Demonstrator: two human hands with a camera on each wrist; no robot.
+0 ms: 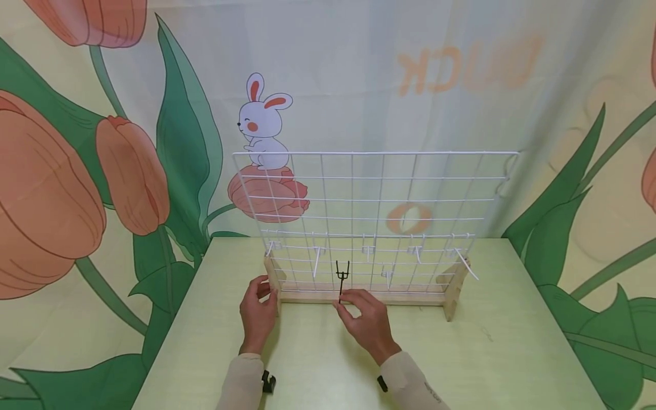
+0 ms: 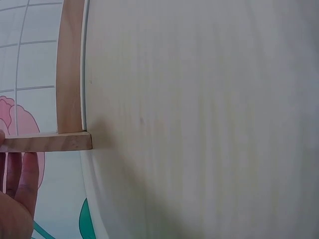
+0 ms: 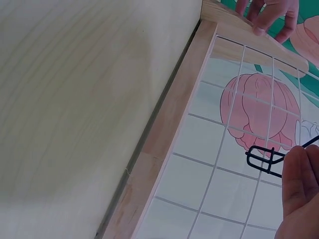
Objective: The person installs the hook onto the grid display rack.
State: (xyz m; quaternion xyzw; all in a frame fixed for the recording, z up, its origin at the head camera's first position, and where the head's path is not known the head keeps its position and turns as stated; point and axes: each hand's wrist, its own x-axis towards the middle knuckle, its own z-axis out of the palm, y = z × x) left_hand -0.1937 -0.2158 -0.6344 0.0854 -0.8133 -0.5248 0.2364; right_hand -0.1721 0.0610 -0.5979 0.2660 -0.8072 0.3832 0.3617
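My right hand (image 1: 369,319) pinches a black wire hook (image 1: 342,275) between thumb and fingertips. Its two prongs point up, in front of the lower part of a white wire grid (image 1: 369,153). In the right wrist view, the looped end of the hook (image 3: 272,155) sticks out past the fingers, over the grid's squares. My left hand (image 1: 258,312) holds the left wooden side piece (image 1: 274,269) of the grid's stand. The left wrist view shows fingers (image 2: 29,174) against one face of that wood and a bit of thumb at the other.
Several white hooks (image 1: 316,263) hang along the lower rows of the grid. A wooden bar (image 1: 307,296) joins the left side piece to the right one (image 1: 453,290). The stand sits on a pale table (image 1: 492,341), with a printed curtain (image 1: 338,68) behind.
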